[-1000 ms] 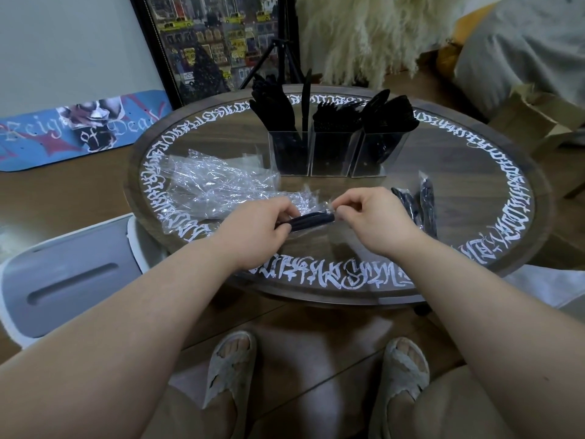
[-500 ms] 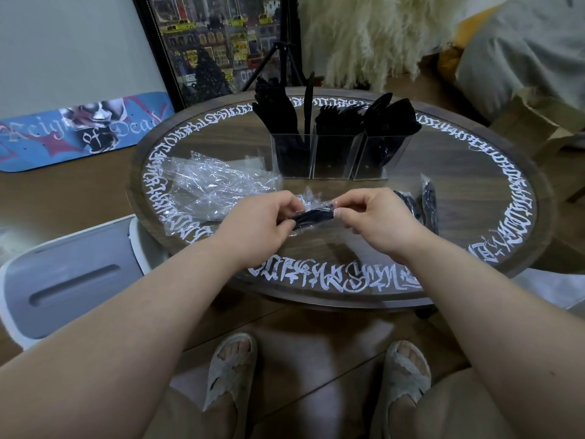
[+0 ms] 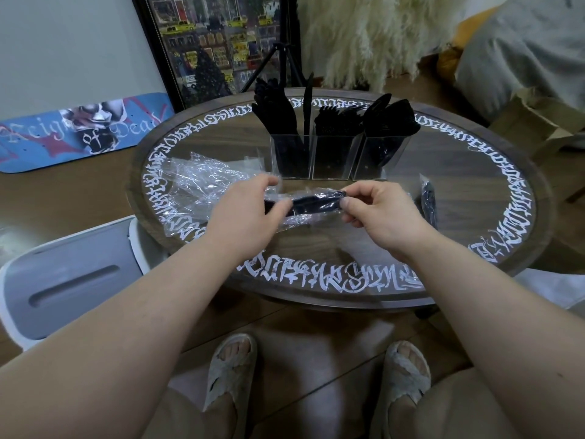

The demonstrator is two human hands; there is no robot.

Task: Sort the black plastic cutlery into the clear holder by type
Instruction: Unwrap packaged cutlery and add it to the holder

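Round table (image 3: pixel 474 172); three-compartment holder (image 3: pixel 332 160); both hands (image 3: pixel 250 213) (image 3: pixel 383 213), fingers pinching one wrapped cutlery piece (image 3: pixel 316 204).

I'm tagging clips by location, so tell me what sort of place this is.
Most likely a living room in a home. A framed picture leans against the wall beside a skateboard deck on the floor, pampas grass stands behind the low round table, and the person wears slippers.
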